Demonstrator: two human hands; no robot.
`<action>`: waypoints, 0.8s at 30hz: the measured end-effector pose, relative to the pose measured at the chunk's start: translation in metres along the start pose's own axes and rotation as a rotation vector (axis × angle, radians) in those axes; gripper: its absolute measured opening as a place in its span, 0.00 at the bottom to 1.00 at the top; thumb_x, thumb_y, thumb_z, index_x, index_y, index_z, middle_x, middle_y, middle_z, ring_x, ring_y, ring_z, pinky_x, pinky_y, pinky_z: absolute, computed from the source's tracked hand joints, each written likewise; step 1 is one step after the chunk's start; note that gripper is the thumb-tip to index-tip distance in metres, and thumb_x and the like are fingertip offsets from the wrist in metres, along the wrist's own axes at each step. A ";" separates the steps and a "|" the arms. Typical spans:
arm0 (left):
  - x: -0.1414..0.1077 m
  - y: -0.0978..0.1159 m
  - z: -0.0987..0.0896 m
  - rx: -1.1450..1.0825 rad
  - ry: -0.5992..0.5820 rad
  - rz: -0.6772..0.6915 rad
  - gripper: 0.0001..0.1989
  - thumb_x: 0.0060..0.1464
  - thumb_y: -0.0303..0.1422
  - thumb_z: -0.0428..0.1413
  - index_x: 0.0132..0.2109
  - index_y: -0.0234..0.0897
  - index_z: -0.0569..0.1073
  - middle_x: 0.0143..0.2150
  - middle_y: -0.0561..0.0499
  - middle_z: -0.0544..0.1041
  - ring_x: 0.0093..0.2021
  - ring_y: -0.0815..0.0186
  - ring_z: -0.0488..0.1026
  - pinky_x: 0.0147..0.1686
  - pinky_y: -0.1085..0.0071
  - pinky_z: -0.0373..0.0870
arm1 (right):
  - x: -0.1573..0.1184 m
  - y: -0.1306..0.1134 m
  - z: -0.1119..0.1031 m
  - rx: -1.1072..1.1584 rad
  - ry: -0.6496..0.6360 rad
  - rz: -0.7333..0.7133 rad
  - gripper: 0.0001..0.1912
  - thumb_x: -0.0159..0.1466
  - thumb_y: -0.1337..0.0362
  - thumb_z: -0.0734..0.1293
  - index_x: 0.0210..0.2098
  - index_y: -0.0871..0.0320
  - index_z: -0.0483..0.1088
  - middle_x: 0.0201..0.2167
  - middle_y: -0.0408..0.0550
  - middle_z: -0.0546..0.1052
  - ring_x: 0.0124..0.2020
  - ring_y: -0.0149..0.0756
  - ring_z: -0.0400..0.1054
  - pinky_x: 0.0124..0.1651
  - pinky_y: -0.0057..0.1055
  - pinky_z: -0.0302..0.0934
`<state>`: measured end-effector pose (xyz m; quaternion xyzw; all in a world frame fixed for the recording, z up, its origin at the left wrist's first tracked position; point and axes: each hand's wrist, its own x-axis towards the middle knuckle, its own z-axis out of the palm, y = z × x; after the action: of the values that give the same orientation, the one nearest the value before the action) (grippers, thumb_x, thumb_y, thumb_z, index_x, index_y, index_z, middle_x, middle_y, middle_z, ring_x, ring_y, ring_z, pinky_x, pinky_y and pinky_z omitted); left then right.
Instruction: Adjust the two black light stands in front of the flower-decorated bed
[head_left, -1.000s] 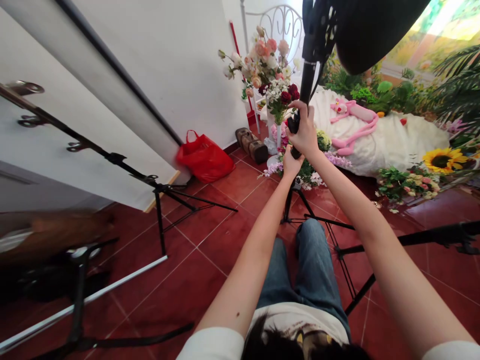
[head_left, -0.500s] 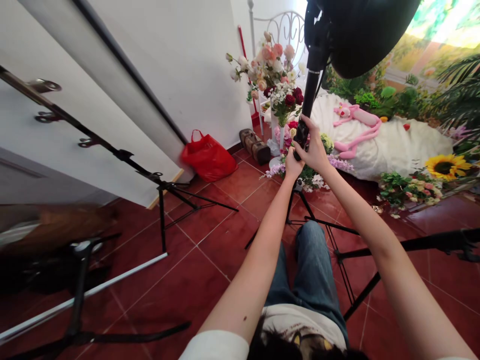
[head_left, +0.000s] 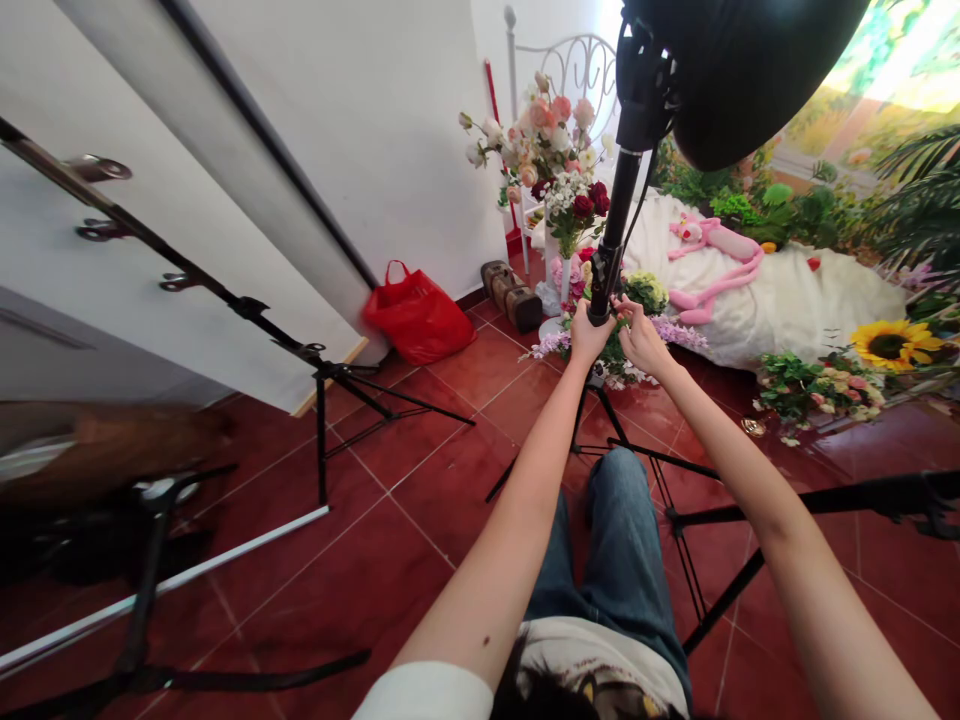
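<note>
A black light stand [head_left: 616, 215] rises in front of me and carries a large black lamp head [head_left: 750, 80] at the top. My left hand [head_left: 589, 336] is wrapped round the pole at its lower collar. Just right of the pole, my right hand [head_left: 640, 338] has its fingers bent and drawn together near a small part at the collar; what they pinch, if anything, is too small to make out. The stand's legs [head_left: 611, 415] spread over the floor below my hands, near my knees.
Flowers in a vase [head_left: 566, 190] stand behind the pole. A pink plush toy [head_left: 720, 245] lies on a white-covered bed [head_left: 795, 320]. A red bag [head_left: 420, 315] rests by the wall. Other stands [head_left: 341, 372] occupy the left, and a black tripod leg [head_left: 825, 500] crosses at right.
My right hand has come down off the upper pole to the right side of the collar. My left hand still holds the pole. The lamp head sits slightly lower and further right in view.
</note>
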<state>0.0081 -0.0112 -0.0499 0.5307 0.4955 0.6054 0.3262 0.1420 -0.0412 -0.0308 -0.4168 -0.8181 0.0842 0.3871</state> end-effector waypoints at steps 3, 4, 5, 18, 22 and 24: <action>0.000 -0.001 -0.001 0.003 0.002 -0.006 0.20 0.44 0.30 0.67 0.35 0.41 0.62 0.30 0.56 0.73 0.32 0.65 0.73 0.36 0.70 0.67 | 0.012 0.006 0.010 0.020 0.031 0.060 0.18 0.67 0.61 0.57 0.55 0.60 0.59 0.56 0.64 0.73 0.59 0.49 0.69 0.64 0.53 0.61; 0.000 -0.001 -0.001 0.000 0.001 -0.003 0.20 0.44 0.31 0.67 0.35 0.41 0.62 0.30 0.56 0.73 0.32 0.65 0.73 0.36 0.70 0.67 | 0.015 0.007 0.012 0.036 0.050 0.080 0.17 0.68 0.61 0.57 0.54 0.59 0.60 0.55 0.63 0.73 0.58 0.48 0.69 0.64 0.52 0.62; 0.000 -0.002 0.000 -0.004 0.001 -0.001 0.19 0.45 0.32 0.67 0.35 0.41 0.62 0.29 0.56 0.72 0.31 0.65 0.72 0.36 0.70 0.67 | 0.018 0.008 0.013 0.060 0.072 0.103 0.16 0.68 0.60 0.56 0.53 0.58 0.60 0.54 0.62 0.74 0.57 0.47 0.70 0.63 0.51 0.62; 0.001 -0.003 0.000 -0.038 0.003 0.014 0.21 0.43 0.36 0.68 0.35 0.41 0.62 0.29 0.56 0.73 0.32 0.66 0.72 0.35 0.71 0.68 | 0.047 0.032 0.038 0.497 0.267 0.458 0.21 0.67 0.42 0.58 0.44 0.53 0.62 0.35 0.46 0.73 0.40 0.39 0.72 0.44 0.36 0.69; 0.001 -0.005 0.000 -0.018 0.007 0.024 0.20 0.44 0.33 0.67 0.35 0.41 0.61 0.29 0.55 0.72 0.32 0.66 0.73 0.36 0.70 0.69 | 0.034 0.050 0.032 0.539 0.227 0.483 0.22 0.63 0.43 0.66 0.44 0.52 0.60 0.26 0.40 0.70 0.29 0.35 0.68 0.35 0.32 0.66; 0.000 -0.005 0.001 -0.001 0.009 0.030 0.19 0.45 0.31 0.65 0.35 0.41 0.61 0.29 0.56 0.72 0.32 0.66 0.73 0.37 0.70 0.69 | 0.017 0.060 0.026 0.466 0.227 0.503 0.23 0.59 0.47 0.71 0.43 0.53 0.61 0.24 0.37 0.68 0.26 0.33 0.65 0.33 0.32 0.65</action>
<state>0.0085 -0.0092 -0.0543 0.5352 0.4885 0.6129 0.3150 0.1553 0.0150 -0.0664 -0.5123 -0.6008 0.3140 0.5273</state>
